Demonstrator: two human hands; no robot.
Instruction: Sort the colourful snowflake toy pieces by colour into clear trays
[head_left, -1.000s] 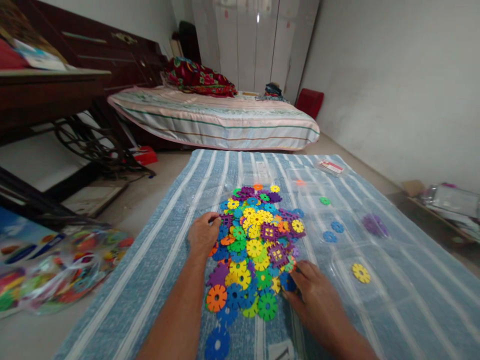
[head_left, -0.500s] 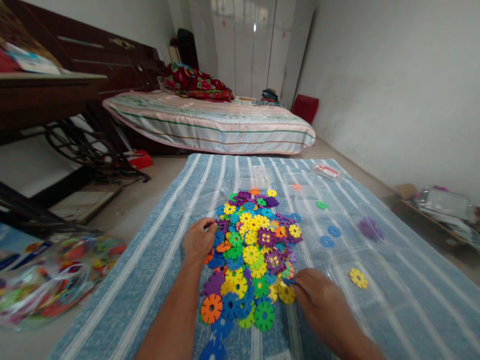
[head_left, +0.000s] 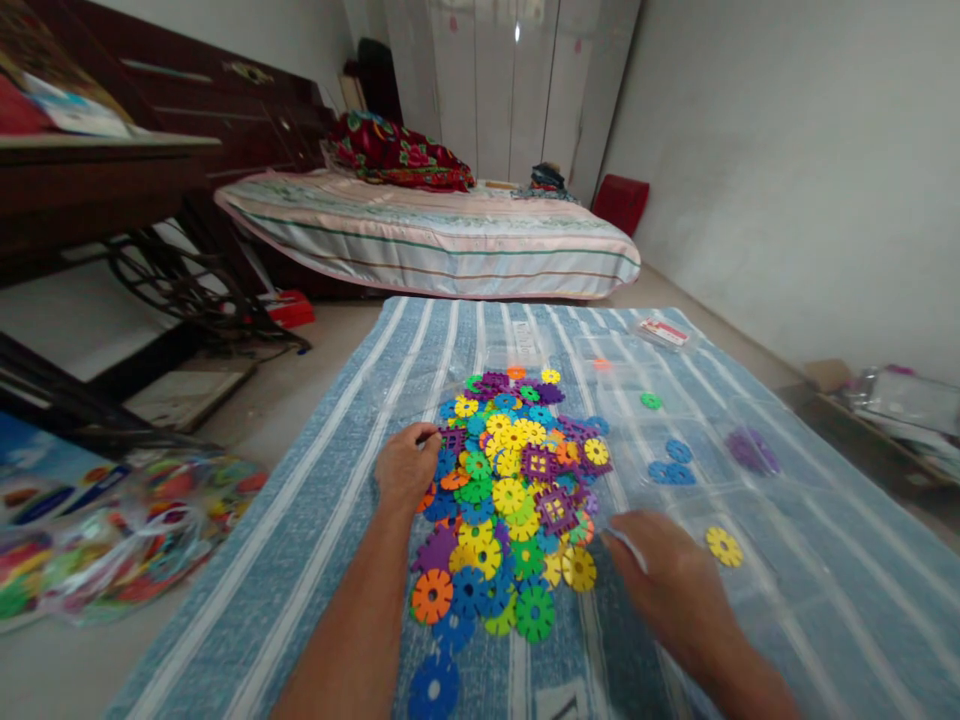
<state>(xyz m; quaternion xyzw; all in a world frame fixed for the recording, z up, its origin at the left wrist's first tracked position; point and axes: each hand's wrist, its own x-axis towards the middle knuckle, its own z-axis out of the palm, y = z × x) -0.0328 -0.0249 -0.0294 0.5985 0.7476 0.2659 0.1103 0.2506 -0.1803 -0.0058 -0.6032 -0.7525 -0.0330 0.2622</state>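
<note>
A heap of colourful plastic snowflake discs lies on a blue striped mat. My left hand rests on the heap's left edge with its fingers curled, fingertips touching a purple piece. My right hand hovers just right of the heap, blurred, with nothing visible in it. Beyond it a clear plastic tray has compartments that hold sorted discs: three blue discs, one yellow disc, some purple discs, a green disc and an orange disc.
A bag of more coloured pieces lies on the floor to the left. A mattress lies behind the mat, a dark sewing table stands at the left, and clutter sits by the right wall.
My right hand took a blue disc from the heap's near edge and drew back to the right; a third blue disc now lies in the tray. My left hand stayed put.
</note>
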